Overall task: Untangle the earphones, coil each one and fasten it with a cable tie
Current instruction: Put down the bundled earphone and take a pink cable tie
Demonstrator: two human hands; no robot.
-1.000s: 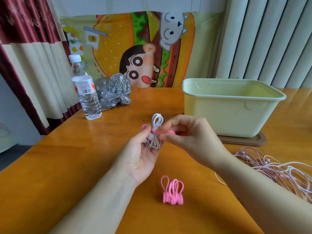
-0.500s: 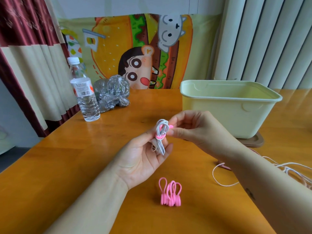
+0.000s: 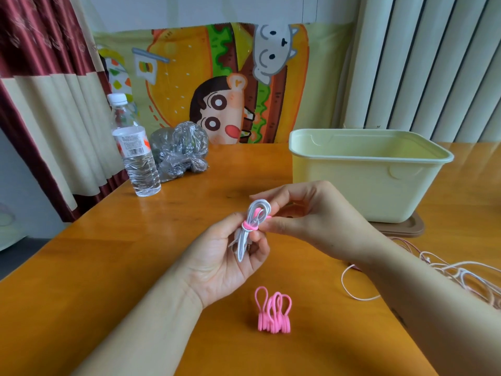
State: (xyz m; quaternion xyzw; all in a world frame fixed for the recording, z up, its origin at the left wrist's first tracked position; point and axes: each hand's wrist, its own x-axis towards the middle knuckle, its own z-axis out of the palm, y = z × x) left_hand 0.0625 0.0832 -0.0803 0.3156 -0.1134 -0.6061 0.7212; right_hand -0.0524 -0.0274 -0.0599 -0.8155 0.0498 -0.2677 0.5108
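A coiled white earphone stands upright above the table's middle, with a pink cable tie wrapped round its waist. My left hand grips the lower half of the coil between thumb and fingers. My right hand pinches the tie's free pink end beside the top of the coil. A bunch of spare pink cable ties stands on the table below my hands. Several tangled pink and white earphones lie at the right, partly hidden by my right forearm.
A pale yellow plastic bin stands on a brown lid at the back right. A water bottle and a crumpled plastic bag stand at the back left of the wooden table.
The pink tie has gone round the coil's waist and been drawn tight. My right hand now pulls its end to the right, and the coil stands straighter in my left hand.
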